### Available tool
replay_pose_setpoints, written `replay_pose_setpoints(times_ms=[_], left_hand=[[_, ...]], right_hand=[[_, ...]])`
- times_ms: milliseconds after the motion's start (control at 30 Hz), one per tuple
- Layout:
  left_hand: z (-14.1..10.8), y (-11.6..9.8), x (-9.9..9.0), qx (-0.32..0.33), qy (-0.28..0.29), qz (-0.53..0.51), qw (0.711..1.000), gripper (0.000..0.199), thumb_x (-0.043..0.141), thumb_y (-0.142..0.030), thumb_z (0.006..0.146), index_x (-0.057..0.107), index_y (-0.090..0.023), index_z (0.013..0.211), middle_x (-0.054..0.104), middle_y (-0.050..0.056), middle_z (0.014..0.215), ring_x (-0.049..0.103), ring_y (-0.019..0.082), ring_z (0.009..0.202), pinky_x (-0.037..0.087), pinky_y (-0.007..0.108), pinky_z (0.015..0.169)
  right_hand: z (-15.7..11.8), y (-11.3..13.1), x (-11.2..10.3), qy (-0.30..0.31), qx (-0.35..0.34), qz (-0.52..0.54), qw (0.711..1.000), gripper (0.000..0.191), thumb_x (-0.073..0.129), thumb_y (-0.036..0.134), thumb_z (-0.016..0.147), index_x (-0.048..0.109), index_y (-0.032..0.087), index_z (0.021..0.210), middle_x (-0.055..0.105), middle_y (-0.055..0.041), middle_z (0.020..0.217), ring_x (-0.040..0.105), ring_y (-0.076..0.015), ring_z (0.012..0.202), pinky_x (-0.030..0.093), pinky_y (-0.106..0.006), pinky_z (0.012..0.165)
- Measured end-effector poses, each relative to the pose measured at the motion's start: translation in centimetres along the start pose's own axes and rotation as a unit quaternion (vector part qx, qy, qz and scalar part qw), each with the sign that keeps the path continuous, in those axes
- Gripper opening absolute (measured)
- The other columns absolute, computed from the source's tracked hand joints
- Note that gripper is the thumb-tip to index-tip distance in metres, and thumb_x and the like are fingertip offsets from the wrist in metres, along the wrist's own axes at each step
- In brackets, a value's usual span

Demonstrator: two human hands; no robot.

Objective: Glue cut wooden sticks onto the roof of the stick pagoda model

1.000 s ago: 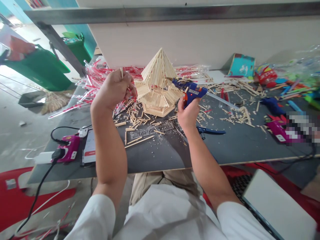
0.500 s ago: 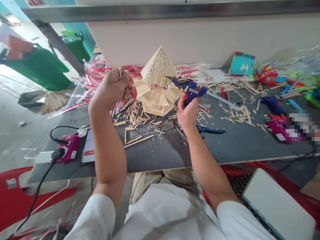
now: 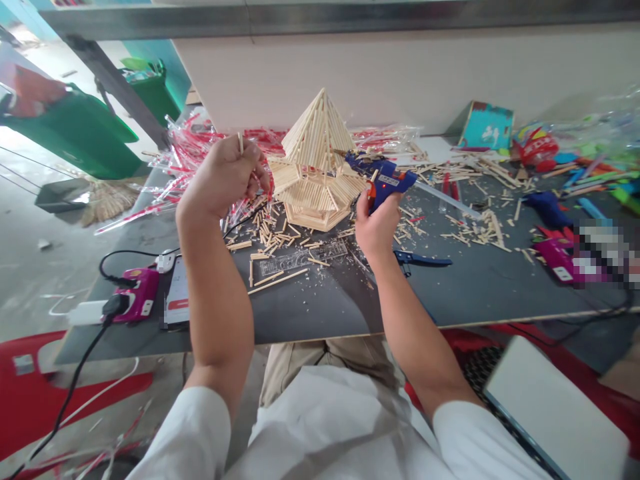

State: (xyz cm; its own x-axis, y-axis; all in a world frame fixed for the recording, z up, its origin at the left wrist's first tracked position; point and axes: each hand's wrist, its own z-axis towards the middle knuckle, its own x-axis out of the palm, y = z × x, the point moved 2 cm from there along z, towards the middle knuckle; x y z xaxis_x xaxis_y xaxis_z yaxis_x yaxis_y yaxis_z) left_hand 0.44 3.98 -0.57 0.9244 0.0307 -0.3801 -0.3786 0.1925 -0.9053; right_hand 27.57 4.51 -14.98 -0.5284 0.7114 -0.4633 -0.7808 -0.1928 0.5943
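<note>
Head view: your left hand (image 3: 225,175) is closed, pinching a thin wooden stick (image 3: 241,142) — just its upper end shows, the rest hidden by your fingers. Your right hand (image 3: 377,230) wraps around a blue glue gun (image 3: 387,187), its front end hard to make out. Between them, a stick-built tower (image 3: 319,133) stands on the table (image 3: 320,317), stick scraps (image 3: 273,233) strewn in front. Blue-handled pliers (image 3: 427,261) lie partly behind your right wrist. Crumpled red-and-clear wrappers (image 3: 186,150) crowd behind your left hand. Your left forearm (image 3: 220,287) partly covers a phone (image 3: 178,290); a pixelated patch (image 3: 611,250) obscures something far right.

Stick model (image 3: 320,137) beyond 2 hands (image 3: 220,173) (image 3: 379,228), glue gun (image 3: 393,183) in 1
</note>
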Motion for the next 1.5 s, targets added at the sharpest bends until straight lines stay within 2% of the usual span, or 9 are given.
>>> replay_pose_setpoints(times_ms=[500, 700, 833, 967, 1133, 1500], left_hand=[[0.17, 0.29, 0.04, 0.0, 0.017, 0.02, 1.0, 0.025, 0.044, -0.015, 0.104, 0.046, -0.022, 0.079, 0.066, 0.0, 0.059, 0.046, 0.006, 0.04, 0.034, 0.023, 0.042], [0.12, 0.13, 0.1, -0.005, 0.015, 0.028, 0.999, 0.026, 0.044, -0.014, 0.104, 0.047, -0.021, 0.079, 0.065, 0.001, 0.06, 0.047, 0.007, 0.04, 0.034, 0.024, 0.043], [0.04, -0.05, 0.26, -0.007, 0.017, 0.022, 1.0, 0.027, 0.042, -0.014, 0.104, 0.048, -0.021, 0.079, 0.065, 0.0, 0.059, 0.046, 0.006, 0.039, 0.034, 0.023, 0.042], [0.08, 0.0, 0.3, -0.004, 0.022, 0.02, 1.0, 0.029, 0.041, -0.011, 0.105, 0.048, -0.02, 0.079, 0.065, 0.0, 0.058, 0.046, 0.005, 0.038, 0.034, 0.022, 0.041], [0.17, 0.32, 0.2, -0.001, 0.019, 0.02, 1.0, 0.026, 0.042, -0.013, 0.105, 0.05, -0.02, 0.082, 0.066, 0.001, 0.059, 0.047, 0.006, 0.038, 0.034, 0.022, 0.041], [0.39, 0.77, 0.24, 0.013, 0.025, 0.023, 0.999, 0.026, 0.042, -0.014, 0.105, 0.049, -0.02, 0.08, 0.065, 0.001, 0.058, 0.048, 0.005, 0.038, 0.035, 0.02, 0.04]], right_hand=[[-0.06, 0.17, -0.07, 0.016, -0.004, -0.006, 1.0, 0.038, 0.042, 0.046, 0.101, 0.045, 0.014, 0.121, 0.064, -0.0119, 0.089, 0.069, -0.026, 0.078, 0.054, -0.04, 0.073], [-0.03, 0.12, 0.06, 0.016, -0.011, -0.034, 0.999, 0.04, 0.042, 0.041, 0.1, 0.045, 0.011, 0.126, 0.063, -0.0169, 0.098, 0.07, -0.0292, 0.087, 0.055, -0.043, 0.08], [-0.02, 0.1, 0.07, 0.025, -0.008, -0.027, 0.999, 0.039, 0.042, 0.043, 0.101, 0.045, 0.012, 0.125, 0.063, -0.0142, 0.093, 0.069, -0.0278, 0.083, 0.054, -0.042, 0.076], [-0.01, 0.1, -0.06, 0.02, -0.012, -0.033, 0.999, 0.038, 0.041, 0.041, 0.101, 0.044, 0.012, 0.127, 0.065, -0.0157, 0.095, 0.07, -0.0287, 0.085, 0.055, -0.043, 0.076], [0.06, 0.17, -0.24, 0.037, -0.015, -0.023, 0.999, 0.036, 0.041, 0.041, 0.102, 0.047, 0.011, 0.121, 0.063, -0.0161, 0.094, 0.07, -0.0294, 0.085, 0.054, -0.043, 0.077], [0.03, 0.25, -0.46, 0.015, -0.025, -0.002, 1.0, 0.034, 0.04, 0.043, 0.102, 0.046, 0.014, 0.118, 0.065, -0.017, 0.096, 0.071, -0.0301, 0.085, 0.056, -0.044, 0.076]])
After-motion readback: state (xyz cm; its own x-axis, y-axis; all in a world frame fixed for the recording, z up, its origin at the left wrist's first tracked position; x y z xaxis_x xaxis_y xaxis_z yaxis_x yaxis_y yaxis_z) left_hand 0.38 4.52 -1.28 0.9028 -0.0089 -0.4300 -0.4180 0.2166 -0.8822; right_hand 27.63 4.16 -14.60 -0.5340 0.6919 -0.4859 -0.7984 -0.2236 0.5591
